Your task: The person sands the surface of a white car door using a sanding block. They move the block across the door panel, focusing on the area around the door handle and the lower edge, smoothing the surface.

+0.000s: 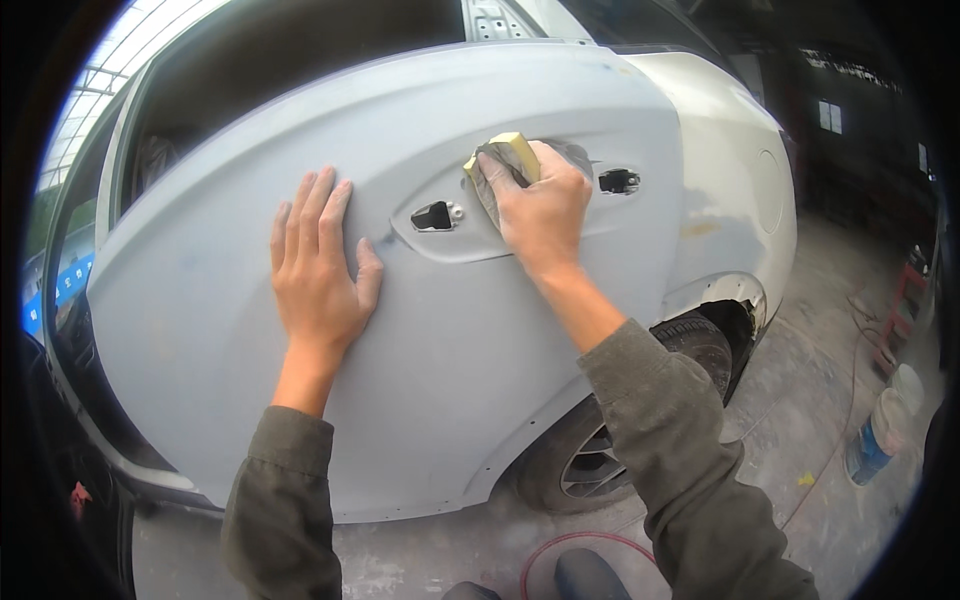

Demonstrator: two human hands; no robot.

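Observation:
A car door (pixel 430 350) coated in matte grey primer fills the middle of the view. My left hand (pixel 322 262) lies flat on its panel, fingers stretched upward and thumb out to the side. My right hand (pixel 548 205) grips a yellow sanding sponge (pixel 518 150) with grey sandpaper (pixel 487 195) folded around it. The sandpaper rests on the recessed door handle area, between a dark opening (pixel 433 217) on the left and another opening (pixel 619 181) on the right. My fingers and the sponge hide part of the recess.
To the right is the cream rear fender (pixel 740 150), with patches of grey primer, above the rear wheel (pixel 590 460). A red hose (pixel 560 540) runs over the dusty floor by my feet. A blue and white bucket (pixel 870 450) and a red stand (pixel 900 320) are farther right.

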